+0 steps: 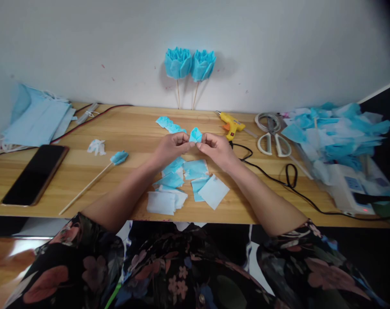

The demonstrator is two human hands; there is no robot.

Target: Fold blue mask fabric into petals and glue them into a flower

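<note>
The left hand (171,148) and right hand (216,148) are pinching a small blue folded piece (195,135) between their fingertips, holding it above the cut squares (182,184) lying on the wooden table (127,133)

I see short sleeves (85,240) of a black dress printed with pink, red and blue-green flowers; my forearms and both hands are bare, without rings.

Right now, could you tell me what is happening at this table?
A person's left hand and right hand pinch a small blue folded piece between them above the wooden table. Cut blue and white squares lie just below. A yellow glue gun, scissors and two finished blue flowers stand beyond.
</note>
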